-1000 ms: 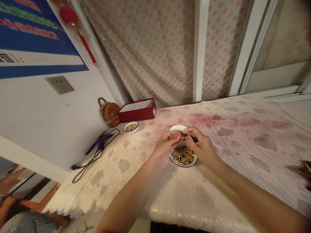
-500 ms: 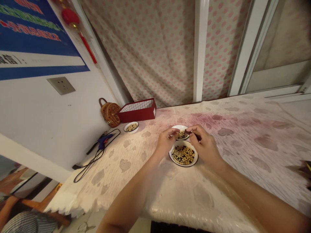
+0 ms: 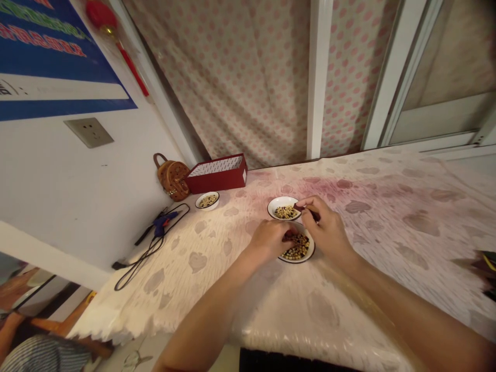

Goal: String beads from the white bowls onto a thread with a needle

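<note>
Left hand [image 3: 267, 240] half hides the bean dish [image 3: 300, 260] — glue gun [image 3: 163, 223] aside.

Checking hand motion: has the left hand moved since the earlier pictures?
Yes, the left hand has moved down, now over the rim of the nearer dish of beans.

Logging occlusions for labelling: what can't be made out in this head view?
Right hand: its fingers hide most of the small dark piece, so its kind is unclear.
Left hand: covers part of the front dish; whether it holds anything is hidden.
Far dish, small dish: contents too small to identify.
Dark object: cut off by the right edge, blurred.
</note>
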Demonstrator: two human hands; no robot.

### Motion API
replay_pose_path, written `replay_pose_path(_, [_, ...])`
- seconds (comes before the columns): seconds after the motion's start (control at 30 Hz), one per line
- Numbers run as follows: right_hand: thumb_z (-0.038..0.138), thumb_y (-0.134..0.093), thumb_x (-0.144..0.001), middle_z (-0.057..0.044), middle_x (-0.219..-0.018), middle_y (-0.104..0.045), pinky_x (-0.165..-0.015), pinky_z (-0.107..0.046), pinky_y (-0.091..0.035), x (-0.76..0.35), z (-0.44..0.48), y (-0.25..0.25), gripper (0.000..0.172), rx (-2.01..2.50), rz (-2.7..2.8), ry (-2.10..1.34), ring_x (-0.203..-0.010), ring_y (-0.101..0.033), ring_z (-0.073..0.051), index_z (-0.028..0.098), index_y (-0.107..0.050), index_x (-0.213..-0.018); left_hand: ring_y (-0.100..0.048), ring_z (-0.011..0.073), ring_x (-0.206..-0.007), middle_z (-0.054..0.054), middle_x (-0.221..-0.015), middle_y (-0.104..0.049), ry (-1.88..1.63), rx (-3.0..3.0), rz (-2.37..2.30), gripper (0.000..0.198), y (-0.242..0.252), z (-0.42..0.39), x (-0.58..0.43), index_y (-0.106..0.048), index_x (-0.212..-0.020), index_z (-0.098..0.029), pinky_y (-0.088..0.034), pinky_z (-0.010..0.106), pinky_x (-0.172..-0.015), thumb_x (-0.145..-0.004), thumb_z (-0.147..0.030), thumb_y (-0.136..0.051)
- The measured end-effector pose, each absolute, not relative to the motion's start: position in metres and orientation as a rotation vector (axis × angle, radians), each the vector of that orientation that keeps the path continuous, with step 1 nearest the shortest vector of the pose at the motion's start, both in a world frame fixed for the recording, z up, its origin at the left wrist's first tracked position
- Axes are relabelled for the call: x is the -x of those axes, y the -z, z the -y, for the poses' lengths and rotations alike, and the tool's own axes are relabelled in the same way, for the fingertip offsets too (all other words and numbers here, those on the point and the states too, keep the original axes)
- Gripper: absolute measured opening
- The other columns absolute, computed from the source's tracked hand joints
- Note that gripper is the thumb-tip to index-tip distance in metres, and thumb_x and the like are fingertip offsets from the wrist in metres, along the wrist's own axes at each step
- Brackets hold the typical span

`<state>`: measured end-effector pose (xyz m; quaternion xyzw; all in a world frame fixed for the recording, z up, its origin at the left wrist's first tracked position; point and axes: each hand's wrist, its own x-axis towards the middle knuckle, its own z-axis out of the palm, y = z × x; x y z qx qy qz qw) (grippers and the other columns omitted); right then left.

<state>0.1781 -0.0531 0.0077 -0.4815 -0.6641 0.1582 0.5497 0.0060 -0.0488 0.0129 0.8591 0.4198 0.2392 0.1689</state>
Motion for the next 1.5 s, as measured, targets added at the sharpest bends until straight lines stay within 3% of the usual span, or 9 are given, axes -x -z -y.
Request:
replay_pose_path(0.2, [0.026, -0.049, -0.091, -0.005, -0.091, -0.078, -0.071, -0.035, -0.050, -0.178, 0.053, -0.008, 0.015, 1.155, 1.570, -0.389, -0.077, -0.073, -0.023, 0.025, -0.060, -0.100, -0.068, 0.0250, -0.082, 0.007, -0.089, -0.077, -0.694, -2.361, -1.245, 0.029, -0.011, 0.048, -0.006, -0.079, -0.091, -0.023, -0.050, 0.035, -0.082, -0.077, -0.005, -0.061])
replay_pose_path(0.63, [0.027, -0.050, -0.092, -0.006, -0.092, -0.078, -0.069, -0.034, -0.051, -0.178, 0.053, -0.007, 0.015, 1.141, 1.571, -0.392, -0.080, -0.074, -0.023, 0.024, -0.061, -0.101, -0.069, 0.0207, -0.089, 0.005, -0.093, -0.076, -0.982, -1.873, -1.071, 0.018, -0.008, 0.042, -0.004, -0.075, -0.088, -0.021, -0.052, 0.035, -0.087, -0.083, -0.010, -0.062])
replay_pose_path(0.77, [0.026, -0.050, -0.093, -0.004, -0.091, -0.077, -0.068, -0.032, -0.051, -0.177, 0.054, -0.007, 0.014, 1.076, 1.595, -0.412, -0.077, -0.073, -0.021, 0.023, -0.060, -0.101, -0.070, 0.0178, -0.088, 0.006, -0.094, -0.076, -1.087, -1.541, -0.899, 0.012, -0.009, 0.036, -0.002, -0.074, -0.091, -0.016, -0.052, 0.034, -0.090, -0.079, -0.015, -0.073])
replay_pose_path(1.0, [0.025, -0.049, -0.094, -0.002, -0.085, -0.075, -0.065, -0.030, -0.050, -0.177, 0.056, -0.008, 0.014, 0.992, 1.672, -0.476, -0.072, -0.071, -0.018, 0.023, -0.059, -0.102, -0.071, 0.0161, -0.089, 0.007, -0.097, -0.077, -1.128, -1.135, -0.776, 0.040, -0.012, 0.031, 0.005, -0.075, -0.100, -0.014, -0.051, 0.034, -0.094, -0.066, -0.026, -0.092])
replay_pose_path(1.5, [0.023, -0.048, -0.093, -0.001, -0.089, -0.077, -0.068, -0.030, -0.051, -0.175, 0.056, -0.005, 0.016, 1.002, 1.739, -0.505, -0.075, -0.072, -0.018, 0.024, -0.059, -0.105, -0.071, 0.0159, -0.089, 0.005, -0.093, -0.076, -1.075, -1.037, -0.758, 0.038, -0.013, 0.036, 0.002, -0.075, -0.101, -0.014, -0.051, 0.036, -0.097, -0.068, -0.025, -0.092])
